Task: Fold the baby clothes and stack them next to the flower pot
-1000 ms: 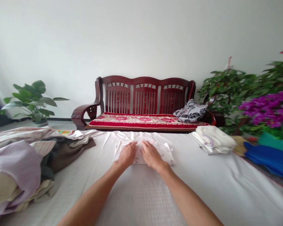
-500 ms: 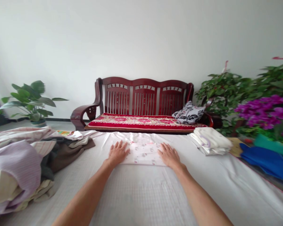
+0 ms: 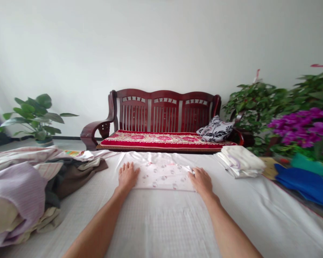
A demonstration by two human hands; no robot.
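A folded white cloth garment (image 3: pixel 161 177) with a small grey and pink print lies in a flat strip across the white sheet (image 3: pixel 161 222). My left hand (image 3: pixel 127 176) rests palm down on the strip's left end, fingers stretched forward. At the opposite end, my right hand (image 3: pixel 201 180) lies flat with its thumb side against the cloth's edge, where a small corner looks crumpled. Neither hand lifts the cloth. What is under the palms is hidden.
A loose heap of clothes (image 3: pixel 24 190) spreads at the left. At the right lies a stack of folded white cloths (image 3: pixel 239 161), with blue fabric (image 3: pixel 304 182) beyond it. Behind stands a wooden bench (image 3: pixel 164 111), flanked by a potted plant (image 3: pixel 37 114) and purple flowers (image 3: pixel 307 127).
Both my hands have slid outward, the left one to the left and the right one to the right. More of the printed cloth shows between them.
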